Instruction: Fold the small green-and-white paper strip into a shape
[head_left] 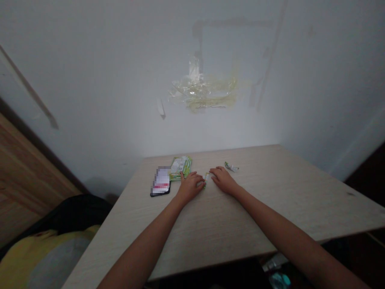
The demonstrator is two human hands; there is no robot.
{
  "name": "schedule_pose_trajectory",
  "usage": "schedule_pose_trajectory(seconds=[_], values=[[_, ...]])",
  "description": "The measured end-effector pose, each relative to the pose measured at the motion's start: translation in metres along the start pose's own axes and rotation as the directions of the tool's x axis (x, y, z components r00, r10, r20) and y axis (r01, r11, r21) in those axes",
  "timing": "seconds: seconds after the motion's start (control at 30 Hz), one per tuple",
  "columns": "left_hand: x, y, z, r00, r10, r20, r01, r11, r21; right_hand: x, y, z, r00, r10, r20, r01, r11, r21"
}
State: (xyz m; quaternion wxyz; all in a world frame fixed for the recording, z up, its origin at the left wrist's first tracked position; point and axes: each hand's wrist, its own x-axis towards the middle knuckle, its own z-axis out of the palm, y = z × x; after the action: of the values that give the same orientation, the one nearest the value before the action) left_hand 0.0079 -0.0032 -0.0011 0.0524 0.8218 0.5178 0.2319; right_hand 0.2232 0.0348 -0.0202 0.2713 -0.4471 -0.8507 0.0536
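Observation:
A small white-and-green packet (206, 176) lies on the table between my two hands. My left hand (191, 185) rests palm down, its fingers spread, with the thumb side touching the packet's left edge. Just beyond its little finger is a larger green-and-white package (181, 164). On the packet's other side, my right hand (224, 180) lies flat on the tabletop, fingers stretched out, holding nothing. A crumpled green-and-white wrapper (231, 167) sits a little past the right hand.
A phone (161, 181) with a lit, blurred screen lies left of the green package, against its edge. The pale wooden table (270, 200) meets a wall (120, 80) with peeling clear tape (207, 90). Yellow-and-grey cloth (51, 257) is at the lower left.

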Motion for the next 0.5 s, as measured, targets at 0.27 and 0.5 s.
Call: schedule_pose_trajectory(seconds=[0.27, 0.5], values=[[-0.0018, 0.0017, -0.0016, 1.000, -0.010, -0.006, 0.010, 1.000, 0.003, -0.0023, 0.0022, -0.0013, 0.999, -0.052, -0.009, 0.052, 0.998, 0.035], [-0.0014, 0.0018, -0.0023, 1.000, -0.029, -0.001, 0.029, 1.000, -0.010, -0.0018, 0.0052, -0.0005, 0.996, -0.044, -0.078, 0.052, 0.993, 0.106]])
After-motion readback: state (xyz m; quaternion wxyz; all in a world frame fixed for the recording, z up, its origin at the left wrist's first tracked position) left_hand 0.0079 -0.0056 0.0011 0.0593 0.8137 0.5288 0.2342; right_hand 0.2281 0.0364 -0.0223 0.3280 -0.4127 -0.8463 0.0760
